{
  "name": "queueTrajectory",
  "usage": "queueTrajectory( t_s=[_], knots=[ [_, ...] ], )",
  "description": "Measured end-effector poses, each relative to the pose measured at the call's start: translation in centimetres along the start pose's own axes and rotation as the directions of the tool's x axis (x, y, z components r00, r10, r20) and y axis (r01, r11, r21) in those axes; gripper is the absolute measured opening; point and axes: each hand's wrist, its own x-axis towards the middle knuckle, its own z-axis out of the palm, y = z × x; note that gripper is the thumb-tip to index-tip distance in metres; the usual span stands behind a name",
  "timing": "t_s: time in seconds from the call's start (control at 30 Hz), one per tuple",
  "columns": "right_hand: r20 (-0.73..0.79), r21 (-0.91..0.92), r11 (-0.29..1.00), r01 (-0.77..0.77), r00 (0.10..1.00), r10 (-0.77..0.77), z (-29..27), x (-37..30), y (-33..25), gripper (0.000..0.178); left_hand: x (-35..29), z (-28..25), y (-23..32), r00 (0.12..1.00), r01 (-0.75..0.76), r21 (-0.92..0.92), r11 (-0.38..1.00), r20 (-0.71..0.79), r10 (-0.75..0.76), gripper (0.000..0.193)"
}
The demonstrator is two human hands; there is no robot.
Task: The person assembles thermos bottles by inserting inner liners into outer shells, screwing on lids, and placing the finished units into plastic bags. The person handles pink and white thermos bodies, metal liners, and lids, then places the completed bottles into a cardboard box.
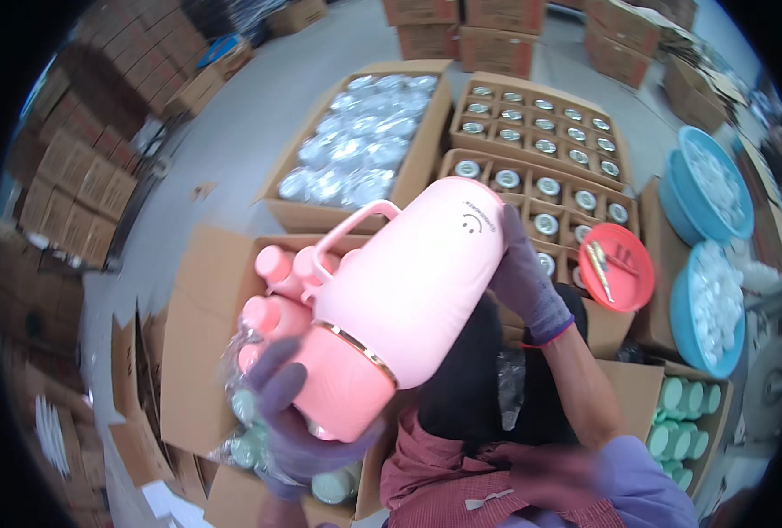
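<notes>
Held up close under the camera, a pink jug [400, 295] with a gold band around it and a loop handle on its side lies tilted, its rounded pale body pointing up and to the right, its darker pink end down and to the left. Gloved in purple, the left hand [298, 422] cups that lower end from beneath, fingers curled around it and closed on it. Also in a purple glove, the right hand [525, 282] presses flat against the upper right side of the jug, fingers spread and lying along its wall, the bare forearm running down to a purple sleeve at the lower edge.

Just behind the jug, an open cardboard box [199, 334] holds more pink jugs [272, 290], and below them some pale green ones in clear wrap. At the lower right another carton shows green lids [686, 400] in rows.

Farther off, a red dish [618, 267] with a few small tools rests on a divided carton of metal-topped pieces [545, 189], and a second such carton sits behind it. To the left of those stands a box of shiny silver parts [360, 141]. At the right, two blue basins [708, 255] hold white pieces. Stacks of closed brown cartons [74, 176] line the grey floor beyond.
</notes>
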Motion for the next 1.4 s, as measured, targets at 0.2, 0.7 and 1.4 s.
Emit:
queueTrajectory(
  t_s=[0.2, 0.7, 1.4],
  knots=[
    [-0.236, -0.568, 0.781, 0.259, 0.858, -0.456, -6.3, -9.2, -11.2, 0.027, -6.1, 13.3, 4.4, 0.537, 0.745, -0.645, -0.169, 0.731, -0.422, 0.062],
    [0.341, -0.895, -0.414, 0.165, 0.852, -0.397, 0.1, -17.6, -2.1, 0.026, 15.2, 40.5, 5.3, 0.471, 0.848, -0.437, 0.300, 0.880, -0.051, 0.073],
    [-0.132, -0.777, 0.629, -0.019, 0.982, -0.134, -14.1, -19.3, -8.7, 0.040, 1.7, 20.1, 3.7, 0.911, 0.412, -0.896, -0.168, 0.406, 0.070, 0.041]
  ],
)
